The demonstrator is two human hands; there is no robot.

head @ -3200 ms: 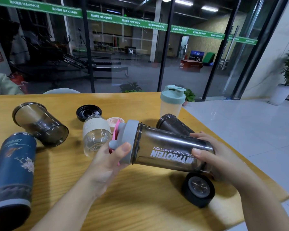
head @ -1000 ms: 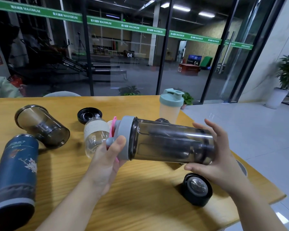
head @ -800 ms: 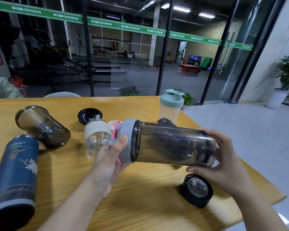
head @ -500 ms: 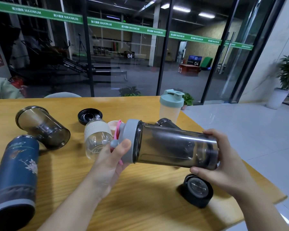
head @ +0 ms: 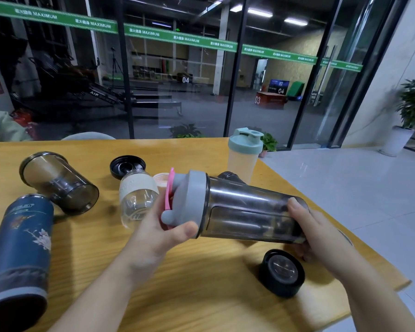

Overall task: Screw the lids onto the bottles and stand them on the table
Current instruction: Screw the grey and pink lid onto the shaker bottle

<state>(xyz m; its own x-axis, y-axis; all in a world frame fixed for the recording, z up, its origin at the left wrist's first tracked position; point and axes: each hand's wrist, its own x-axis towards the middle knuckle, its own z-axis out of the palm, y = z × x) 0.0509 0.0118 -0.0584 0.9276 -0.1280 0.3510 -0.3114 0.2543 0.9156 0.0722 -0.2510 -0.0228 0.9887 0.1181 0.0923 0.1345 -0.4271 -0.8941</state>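
You hold the shaker (head: 249,212) sideways above the desk (head: 201,283), left hand (head: 158,233) gripping its lid (head: 192,200) to twist, right hand (head: 319,233) clamping the base as counterhold.

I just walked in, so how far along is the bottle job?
Done: one teal-lidded shaker stands capped. In hand: left hand grips the grey lid, right hand holds the smoky bottle. Left: lying blue flask, glass bottle, dark cup, loose black lids.
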